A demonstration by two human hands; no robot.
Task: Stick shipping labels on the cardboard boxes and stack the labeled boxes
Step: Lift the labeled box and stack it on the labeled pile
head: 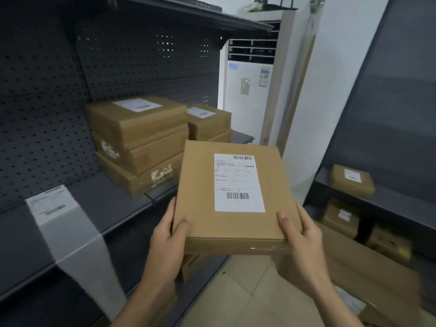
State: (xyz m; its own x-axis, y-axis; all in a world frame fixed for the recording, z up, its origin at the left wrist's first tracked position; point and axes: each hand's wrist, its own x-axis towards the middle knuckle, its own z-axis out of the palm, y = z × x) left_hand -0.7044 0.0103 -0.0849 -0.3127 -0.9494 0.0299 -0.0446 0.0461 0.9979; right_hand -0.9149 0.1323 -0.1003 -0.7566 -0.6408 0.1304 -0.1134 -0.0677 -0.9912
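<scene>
Holding labelled box point(232, 197) mid-air at 6 o'clock, left hand point(168, 234) and right hand point(300, 234) clamping its near corners, thumbs on top. Three-box stack point(136, 142) at 10 o'clock on shelf point(113, 201). Risk: off-centre placement tips stack; label strip point(68, 232) may snag.

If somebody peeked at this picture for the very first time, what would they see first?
First, the flat cardboard box in the middle, held at its near corners by the left hand and the right hand, with a white shipping label and barcodes on top. Next, the stack of three labeled boxes on the dark shelf behind and to the left. A long strip of label paper hangs over that shelf's front edge at far left.
</scene>
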